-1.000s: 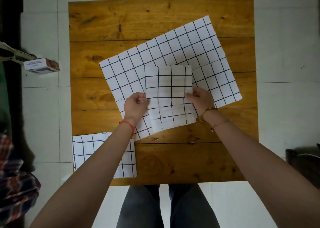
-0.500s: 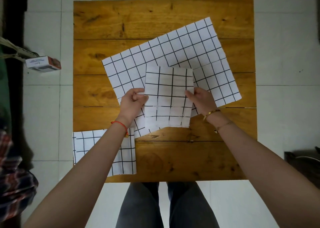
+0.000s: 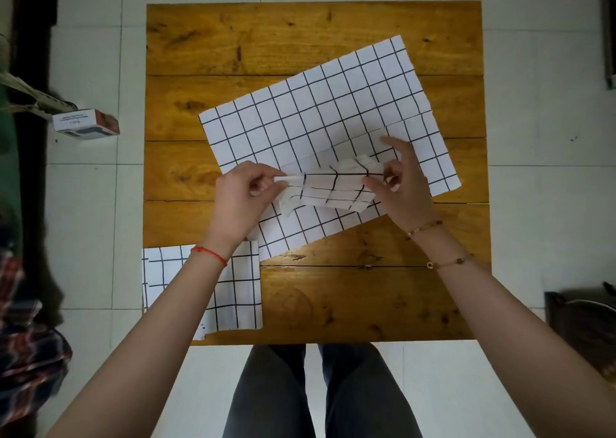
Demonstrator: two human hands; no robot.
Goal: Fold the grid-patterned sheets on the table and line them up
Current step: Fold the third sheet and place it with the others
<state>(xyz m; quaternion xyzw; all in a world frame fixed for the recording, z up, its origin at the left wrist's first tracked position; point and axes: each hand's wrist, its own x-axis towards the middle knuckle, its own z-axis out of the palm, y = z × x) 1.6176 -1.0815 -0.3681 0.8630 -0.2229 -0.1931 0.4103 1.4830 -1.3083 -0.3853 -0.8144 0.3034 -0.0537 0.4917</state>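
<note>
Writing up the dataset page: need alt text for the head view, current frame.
Seen from above, a person's left hand and right hand pinch the ends of a small folded grid sheet, held over a large unfolded grid sheet lying askew on a wooden table. Another folded sheet lies at the table's near-left corner.

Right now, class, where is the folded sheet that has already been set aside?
In the head view, the folded sheet lies at the table's near left corner, partly under the left forearm, just below the large unfolded sheet.
</note>
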